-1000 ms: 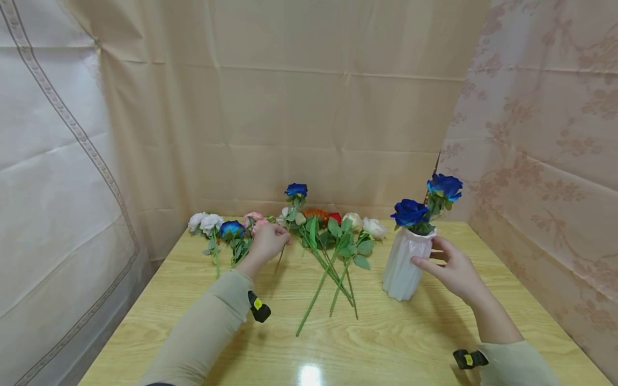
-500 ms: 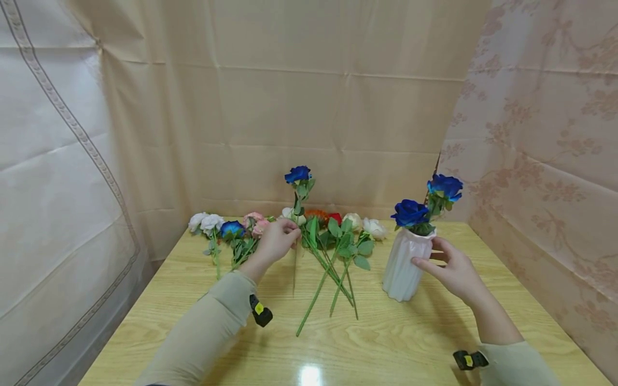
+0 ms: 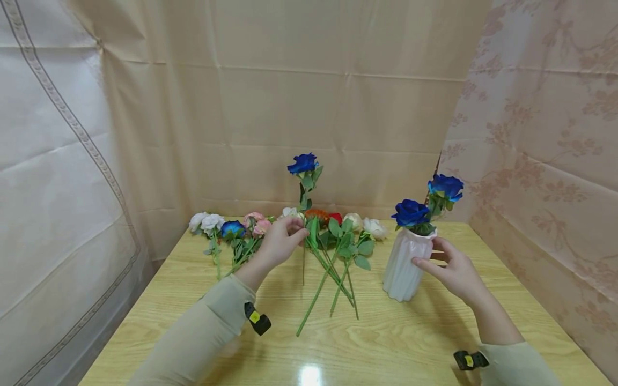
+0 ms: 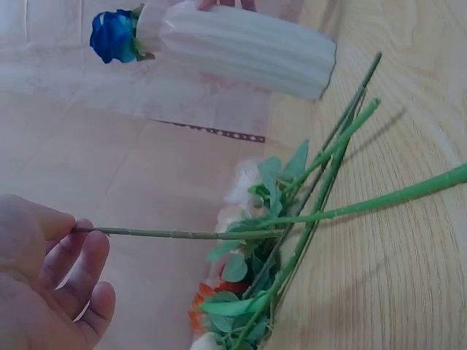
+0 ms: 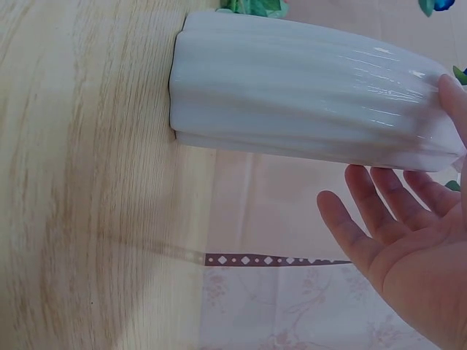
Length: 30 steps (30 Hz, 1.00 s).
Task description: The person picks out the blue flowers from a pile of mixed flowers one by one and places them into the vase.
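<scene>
My left hand [image 3: 281, 241] pinches the thin stem of a blue rose [image 3: 303, 163] between thumb and fingertips, with the bloom raised upright above the other flowers. In the left wrist view the rose's bare green stem [image 4: 175, 234] runs out below the fingers. A white fluted vase [image 3: 406, 268] stands on the right side, holding two blue roses [image 3: 411, 213]. Near its rim, my right hand [image 3: 456, 271] grips the vase, thumb on one side and fingertips against the other, as the right wrist view also shows.
Crossed green stems [image 3: 333, 279] lie mid-table, their red, orange and white blooms toward the back. Further left are white flowers [image 3: 211, 222], pink ones [image 3: 257, 222] and another blue rose [image 3: 233, 229]. Curtains [image 3: 328, 118] hang behind the wooden table [image 3: 376, 343].
My left hand has moved right and lifted the blue rose higher, from near the pink flowers to beside the crossed stems. The right hand and vase have stayed in place.
</scene>
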Tool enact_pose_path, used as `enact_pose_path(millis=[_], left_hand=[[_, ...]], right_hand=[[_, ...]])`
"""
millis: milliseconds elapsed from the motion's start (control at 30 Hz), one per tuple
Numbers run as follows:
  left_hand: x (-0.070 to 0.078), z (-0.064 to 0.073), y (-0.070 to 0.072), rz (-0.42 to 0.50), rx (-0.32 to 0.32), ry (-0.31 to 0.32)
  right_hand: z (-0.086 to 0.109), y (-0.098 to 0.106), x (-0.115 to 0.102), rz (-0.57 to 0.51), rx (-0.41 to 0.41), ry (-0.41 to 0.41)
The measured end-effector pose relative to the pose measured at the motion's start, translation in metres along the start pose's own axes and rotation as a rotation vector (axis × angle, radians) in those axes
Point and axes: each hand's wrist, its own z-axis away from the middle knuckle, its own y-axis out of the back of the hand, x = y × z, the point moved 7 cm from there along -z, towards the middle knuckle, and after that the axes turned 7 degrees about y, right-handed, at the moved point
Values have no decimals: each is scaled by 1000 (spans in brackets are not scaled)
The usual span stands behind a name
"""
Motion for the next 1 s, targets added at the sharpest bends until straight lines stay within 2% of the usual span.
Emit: enact_pose_path(millis=[167,500,1000], left_hand=[[6,4,1,38,8,-39],[10,8,3,62,-3,-61],[2,10,11,51,24,-64]], right_hand=[[1,0,0,2,1,-1],[1,0,1,0,-2,-3],[-1,3,0,4,5,14]])
